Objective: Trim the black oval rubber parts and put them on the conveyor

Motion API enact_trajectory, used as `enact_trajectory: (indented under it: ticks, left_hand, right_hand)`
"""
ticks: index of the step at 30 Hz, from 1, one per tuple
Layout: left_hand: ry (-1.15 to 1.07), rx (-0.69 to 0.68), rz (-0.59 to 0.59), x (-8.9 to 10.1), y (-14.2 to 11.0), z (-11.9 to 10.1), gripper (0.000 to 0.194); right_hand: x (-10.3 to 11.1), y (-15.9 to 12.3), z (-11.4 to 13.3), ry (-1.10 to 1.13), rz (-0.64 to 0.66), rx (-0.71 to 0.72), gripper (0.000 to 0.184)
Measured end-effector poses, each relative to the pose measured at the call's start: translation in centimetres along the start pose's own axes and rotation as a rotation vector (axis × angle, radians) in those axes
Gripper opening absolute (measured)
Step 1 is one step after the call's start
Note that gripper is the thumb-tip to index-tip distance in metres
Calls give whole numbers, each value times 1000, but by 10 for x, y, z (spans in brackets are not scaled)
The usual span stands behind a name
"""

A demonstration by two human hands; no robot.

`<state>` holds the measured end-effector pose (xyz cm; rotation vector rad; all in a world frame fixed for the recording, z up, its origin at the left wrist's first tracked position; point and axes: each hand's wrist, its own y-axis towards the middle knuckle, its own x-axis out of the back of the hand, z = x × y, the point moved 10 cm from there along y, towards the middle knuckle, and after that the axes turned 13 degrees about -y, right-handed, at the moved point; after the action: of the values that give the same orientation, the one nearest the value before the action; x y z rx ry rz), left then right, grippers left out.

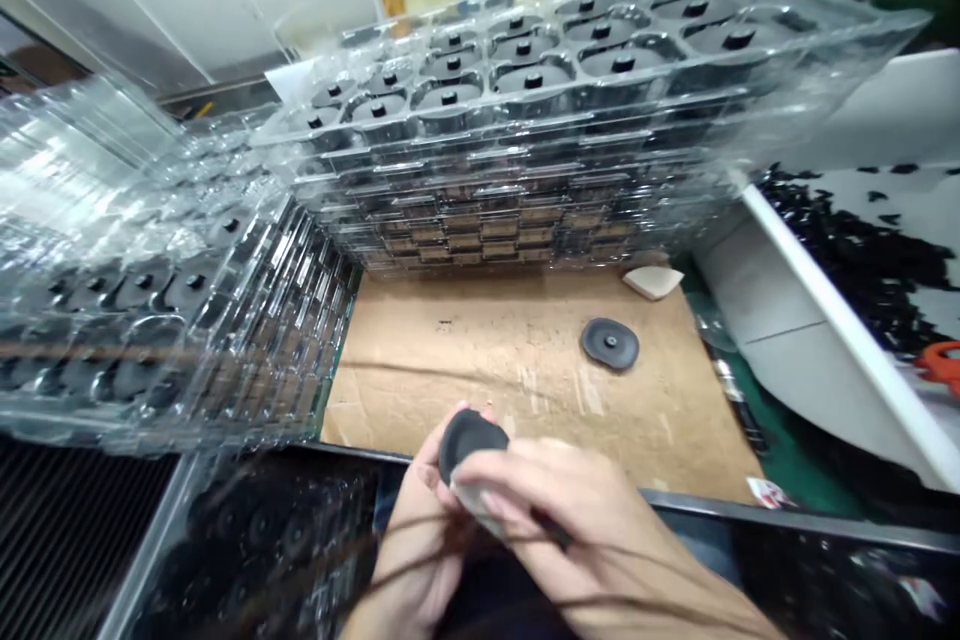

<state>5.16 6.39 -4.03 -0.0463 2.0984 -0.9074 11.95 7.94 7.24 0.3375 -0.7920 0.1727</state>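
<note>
My left hand (420,530) holds a round black rubber disc (469,437) low in the middle, its fingers curled under it. My right hand (555,510) lies over the left, fingers pinched on a small pale tool (474,505) pressed against the disc. A second black disc (609,343) with a small centre boss lies flat on the brown cardboard sheet (487,360), apart from both hands, up and to the right.
A tall stack of clear plastic trays (540,120) holding black discs stands behind the cardboard. Another stack (142,290) is at the left. A white bin (840,320) of small black parts is at the right, with a pale wedge (652,281) near it.
</note>
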Motion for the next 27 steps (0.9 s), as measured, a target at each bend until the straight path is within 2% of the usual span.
enact_trajectory:
  ticks: [1,3,5,6,8,11,14,16,20,22,24,27]
  left_hand:
    - [14,1,4,-2,0,0,26]
    - [19,3,9,-4,0,0,26]
    - [4,3,36,-6,0,-2,32]
    - [-13,-5,72,-8,-1,-5,38]
    - [-51,-31,154,-14,-4,-12,48]
    - [-92,-19,215,-20,-8,-15,53]
    - [-131,27,262,-27,-11,-9,52]
    - [-166,37,291,-31,-12,-7,51]
    - [-177,66,291,-33,-11,-6,50]
    - [-175,72,297,-32,-13,-9,46]
    - [-184,60,315,-29,-14,-12,44]
    - [-127,14,418,-24,-16,-15,46]
  right_hand:
    - [1,3,-3,-35,-18,-24,22]
    - [13,6,-3,-115,-147,-51,26]
    - [26,2,5,-110,-266,1,28]
    - [27,-1,7,-75,-253,25,27]
    - [25,-13,2,16,-147,31,25]
    - [24,-36,-33,93,-12,-150,21]
    - [33,-50,-75,108,-136,-348,17]
    - [21,-45,-91,114,-173,-381,20]
    - [-43,-16,-110,121,-46,-335,25]
    - [-67,-9,-118,97,-26,-351,27]
    - [-76,-10,-122,75,-38,-380,28]
    - [-66,-17,-117,91,-54,-405,30]
